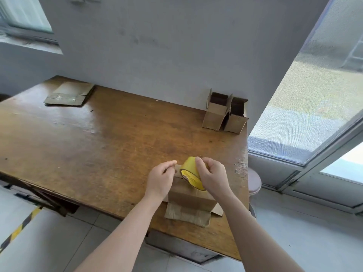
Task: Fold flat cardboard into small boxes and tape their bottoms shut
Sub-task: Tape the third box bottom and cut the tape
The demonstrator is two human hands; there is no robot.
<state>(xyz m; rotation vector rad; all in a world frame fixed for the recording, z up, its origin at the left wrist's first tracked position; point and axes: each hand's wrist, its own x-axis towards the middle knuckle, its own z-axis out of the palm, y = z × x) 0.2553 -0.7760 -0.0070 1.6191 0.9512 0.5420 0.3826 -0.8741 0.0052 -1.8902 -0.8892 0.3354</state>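
A small cardboard box (189, 200) lies on the wooden table (102, 138) near its front right edge, its loose flaps spread toward me. My right hand (213, 176) grips a yellow tape roll (191, 173) on top of the box. My left hand (162, 176) rests on the box's left side, its thumb and forefinger pinched together at the far edge beside the roll; whether they hold the tape end I cannot tell. Two folded boxes (225, 113) stand open-topped at the back right by the wall. A stack of flat cardboard (69, 94) lies at the back left.
A grey wall runs behind the table. The table's right edge ends next to a glass door (306, 107). A round pinkish stool (255, 180) sits just beyond that edge. Tiled floor with a yellow-black striped strip (21, 226) lies at the lower left.
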